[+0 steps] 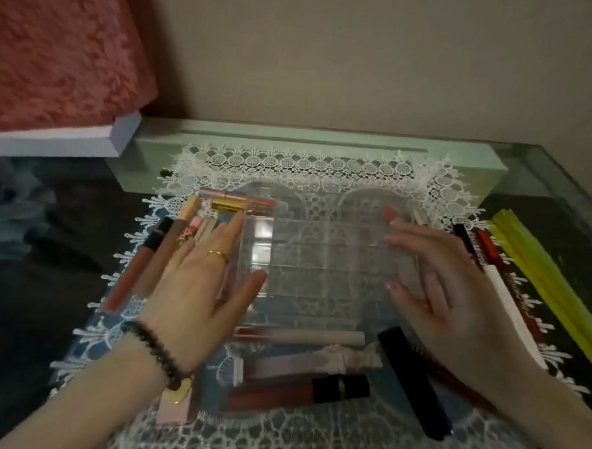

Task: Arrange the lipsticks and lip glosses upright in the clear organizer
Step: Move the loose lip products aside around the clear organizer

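While the left hand and right hand, both flat and open, flank the clear organizer, I'd square it level before loading.

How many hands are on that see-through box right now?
2. The left hand lies flat along the left edge of the clear organizer, thumb over its cells. The right hand rests its fingers on the right edge. No other hand shows.

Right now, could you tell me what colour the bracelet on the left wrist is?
The bracelet is black and beaded; the head view shows it best.
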{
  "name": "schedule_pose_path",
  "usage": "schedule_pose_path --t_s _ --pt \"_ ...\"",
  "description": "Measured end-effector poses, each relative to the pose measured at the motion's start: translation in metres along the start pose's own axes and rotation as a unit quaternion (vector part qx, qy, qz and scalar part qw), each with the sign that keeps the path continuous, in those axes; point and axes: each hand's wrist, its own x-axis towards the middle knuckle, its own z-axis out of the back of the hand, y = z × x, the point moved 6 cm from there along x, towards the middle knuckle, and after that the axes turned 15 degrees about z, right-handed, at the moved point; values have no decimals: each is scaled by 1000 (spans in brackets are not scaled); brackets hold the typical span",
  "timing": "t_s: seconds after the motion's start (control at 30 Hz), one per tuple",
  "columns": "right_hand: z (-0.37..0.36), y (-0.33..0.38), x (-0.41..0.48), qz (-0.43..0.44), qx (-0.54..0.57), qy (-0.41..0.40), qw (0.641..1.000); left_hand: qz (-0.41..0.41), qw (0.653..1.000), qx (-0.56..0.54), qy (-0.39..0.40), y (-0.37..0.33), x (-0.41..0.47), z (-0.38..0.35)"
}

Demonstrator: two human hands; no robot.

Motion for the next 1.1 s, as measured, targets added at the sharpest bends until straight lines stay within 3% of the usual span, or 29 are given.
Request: schedule_pose_path --t_s 0.23,0.6,0.73,1.1 --pt "-1 3 0 -2 -68 4 998 -29 998 51 -36 3 0 -3" --pt "13 33 -18 -39 28 0 999 7 999 -7 -30 9 -35 16" --pt "22 48 -30 -53 34 -3 998 -16 999 -8 -30 7 -57 28" --pt "29 90 -17 2 -13 4 1000 12 998 -13 -59 32 -74 76"
